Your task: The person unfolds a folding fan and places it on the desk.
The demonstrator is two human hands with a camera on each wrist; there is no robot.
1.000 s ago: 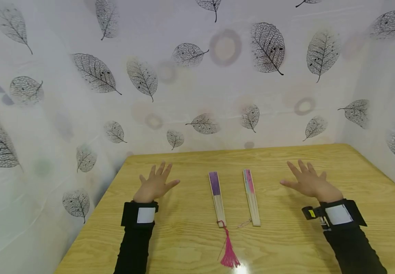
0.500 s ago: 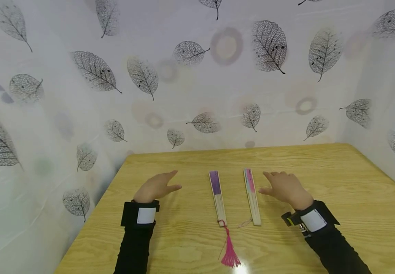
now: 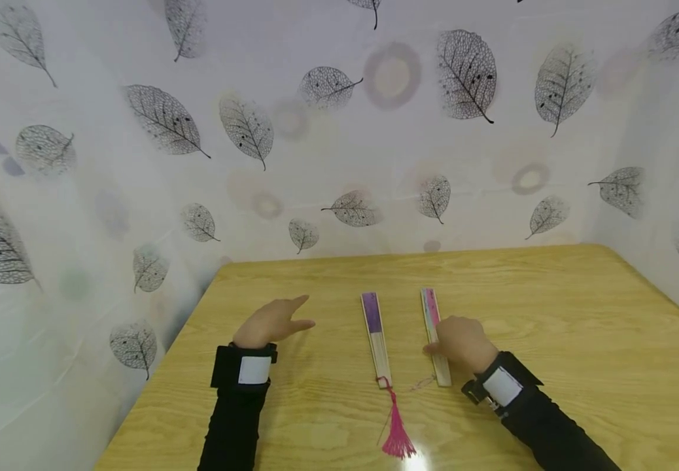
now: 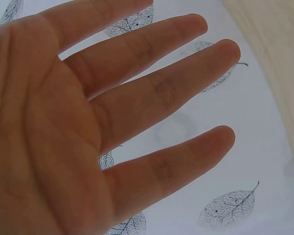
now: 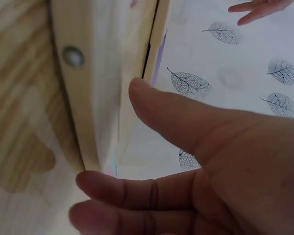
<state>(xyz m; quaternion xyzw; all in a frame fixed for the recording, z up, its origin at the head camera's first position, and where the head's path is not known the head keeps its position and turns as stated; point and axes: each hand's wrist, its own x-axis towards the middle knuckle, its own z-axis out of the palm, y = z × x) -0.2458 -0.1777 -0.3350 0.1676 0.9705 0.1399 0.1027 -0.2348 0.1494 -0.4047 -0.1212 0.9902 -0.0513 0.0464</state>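
Two closed folding fans lie on the wooden table in the head view. One is purple-topped (image 3: 371,314) with a red tassel (image 3: 397,433). The pink-and-blue-topped folding fan (image 3: 428,304) lies to its right, with a thin pale cord. My right hand (image 3: 463,341) is over this second fan, partly covering it. In the right wrist view its pale rib and rivet (image 5: 73,57) show close to the thumb and fingertips, which stand apart around it. My left hand (image 3: 269,324) hovers left of the fans, holding nothing; its fingers (image 4: 171,88) are spread straight in the left wrist view.
The wood-grain table (image 3: 316,405) runs back to a white leaf-print curtain (image 3: 292,150). The curtain also hangs along the left and right sides. Each wrist wears a black strap with a white patch (image 3: 254,370).
My right hand has moved left and down from the table's right side to the pink-and-blue fan, its fingers drawing together. My left hand has turned while staying nearly in place.
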